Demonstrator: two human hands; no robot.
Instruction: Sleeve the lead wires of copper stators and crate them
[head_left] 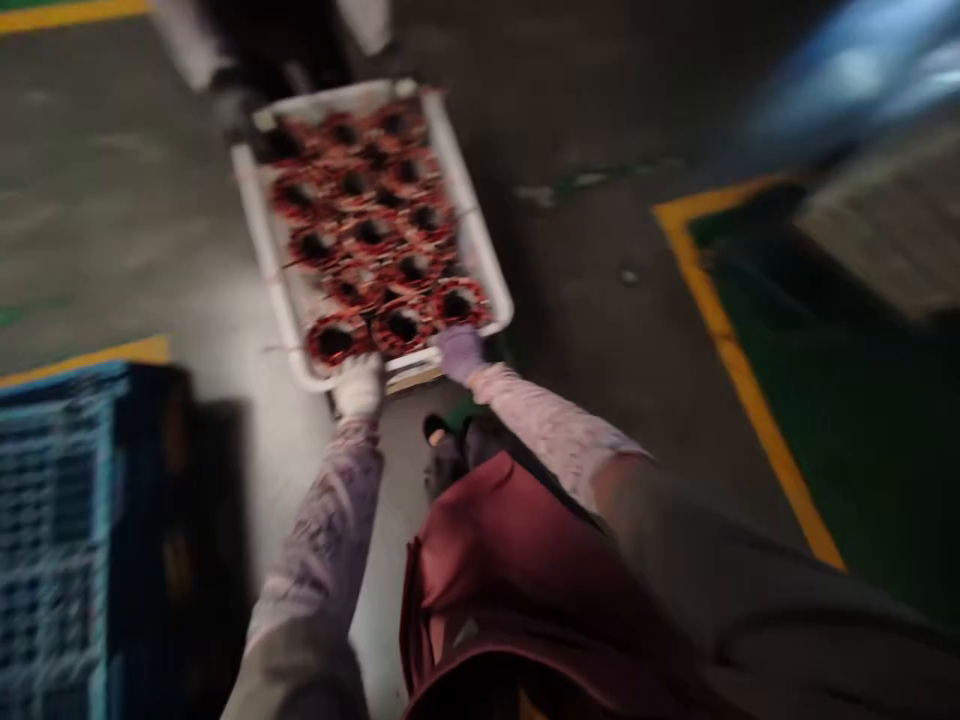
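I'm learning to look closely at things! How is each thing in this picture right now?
Left hand: white glove, holding the tray's near rim.
Right hand: purple glove, holding the same rim.
Tray: white, full of coils.
Coils: copper-red rings in rows, blurred.
Crate: blue, on the floor, blurred.

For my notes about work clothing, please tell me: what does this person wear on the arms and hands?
The left hand wears a white glove, and the right hand a lilac glove. The forearms have blurred, patterned lilac sleeves. Plain grey fabric covers the arms nearer the shoulders.
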